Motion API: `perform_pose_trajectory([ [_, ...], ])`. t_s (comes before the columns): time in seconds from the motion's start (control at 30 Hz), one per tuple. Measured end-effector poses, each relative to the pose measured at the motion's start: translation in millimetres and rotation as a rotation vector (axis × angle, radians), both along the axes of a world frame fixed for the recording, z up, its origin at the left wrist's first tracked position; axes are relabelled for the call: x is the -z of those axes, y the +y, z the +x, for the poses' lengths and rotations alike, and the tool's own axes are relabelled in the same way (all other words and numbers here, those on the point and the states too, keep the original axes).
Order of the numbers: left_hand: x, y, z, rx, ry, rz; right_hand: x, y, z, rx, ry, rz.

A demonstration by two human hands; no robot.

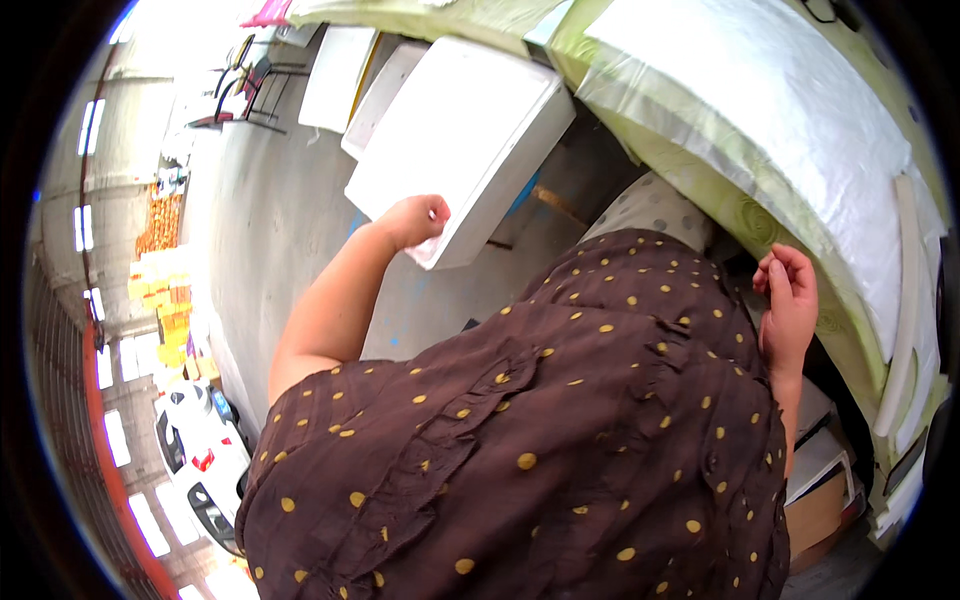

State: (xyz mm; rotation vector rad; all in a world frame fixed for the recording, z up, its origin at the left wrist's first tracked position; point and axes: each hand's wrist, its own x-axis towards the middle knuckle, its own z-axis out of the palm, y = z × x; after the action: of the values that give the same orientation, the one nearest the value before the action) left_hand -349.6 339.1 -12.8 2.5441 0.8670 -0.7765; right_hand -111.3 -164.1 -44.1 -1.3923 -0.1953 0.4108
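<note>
My left hand [412, 222] is closed, fingers curled in, at the near corner of a white foam box [455, 120]. A small pale spot shows between its thumb and fingers; I cannot make out whether anything is held. To the right, my right hand [789, 300] is raised beside the table's green patterned cover [690, 165]. Its thumb and fingertips press together, and whatever may be between them is hidden. On that table lies a white, shiny sheet [770, 110], close to the right hand.
Another pale box [385, 95] sits behind the foam box. Dark chairs [255, 90] stand farther off on the grey floor [270, 220]. A white car [205, 450] and yellow cartons [165, 290] are at far left. A brown carton [815, 515] is under the table.
</note>
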Motion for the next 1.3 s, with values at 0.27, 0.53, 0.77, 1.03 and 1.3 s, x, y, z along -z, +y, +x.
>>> perform_pose_trajectory([
  [0.27, -20.9, 2.5, 24.1, 0.066, 0.074, -0.001, -28.2, -91.0, -10.9, 0.588, -0.461, -0.245],
  [0.53, -36.8, -79.9, 143.0, 0.092, -0.910, -0.186, -69.2, -196.4, 16.3, 0.541, -0.554, -1.379],
  [0.77, -84.2, -170.6, 294.2, 0.563, -1.028, -0.209, -111.7, -184.5, 10.5, 0.421, -0.300, -1.469],
  [1.03, -43.7, -195.7, 402.8, 0.756, -0.567, 0.117, -66.7, -182.3, -29.8, 0.622, -0.283, -0.915],
  [1.3, -39.5, -175.5, 459.2, 0.779, -0.585, 0.173, -43.9, -128.6, -50.0, 0.647, -0.148, -0.403],
])
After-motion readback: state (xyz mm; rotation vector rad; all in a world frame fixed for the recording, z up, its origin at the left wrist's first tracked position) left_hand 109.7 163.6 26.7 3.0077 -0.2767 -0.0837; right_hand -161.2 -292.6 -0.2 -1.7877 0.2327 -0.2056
